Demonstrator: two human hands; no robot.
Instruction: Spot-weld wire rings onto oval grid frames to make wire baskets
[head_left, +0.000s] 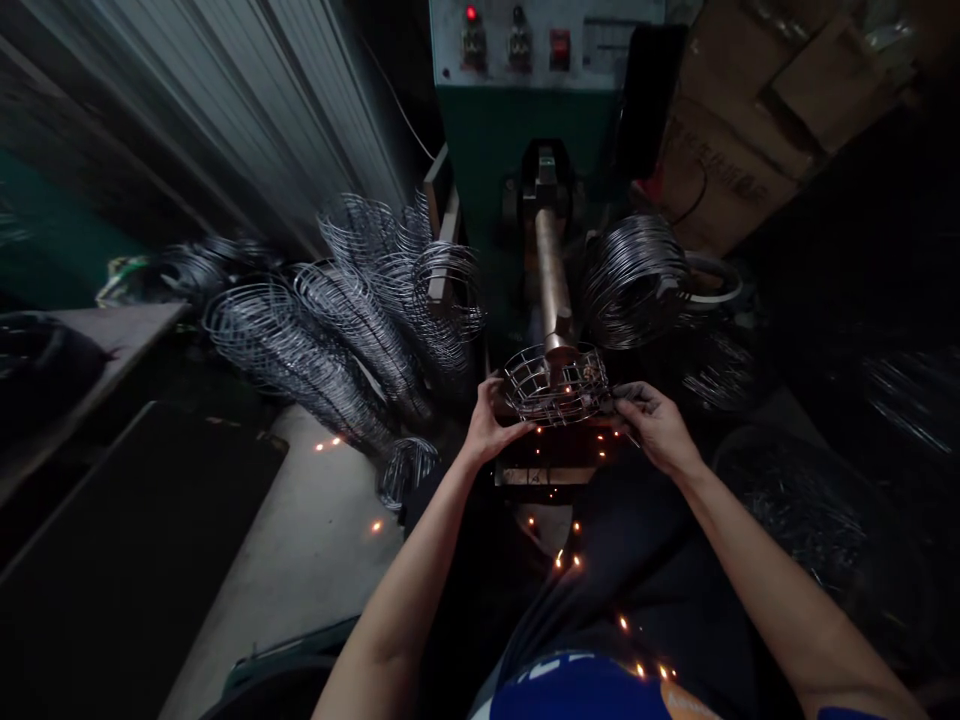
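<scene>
A round wire basket [525, 385] of thin metal rods sits under the copper-coloured arm [551, 270] of a spot welder. My left hand [491, 425] grips the basket's left side, thumb along its lower rim and fingers on the outside. On the right, my right hand [654, 420] is closed in a pinch by the basket's right edge; short thin wire pieces seem to poke from its fingers, too small to make out well. Orange sparks scatter below the basket and over my lap.
Nested stacks of wire rings [300, 350] lean at the left. A bundle of wire hoops [634, 280] hangs right of the welder arm. The control panel [555, 40] shows a lit red lamp. Cardboard boxes [735, 150] stand at back right; a dark board [142, 520] lies at left.
</scene>
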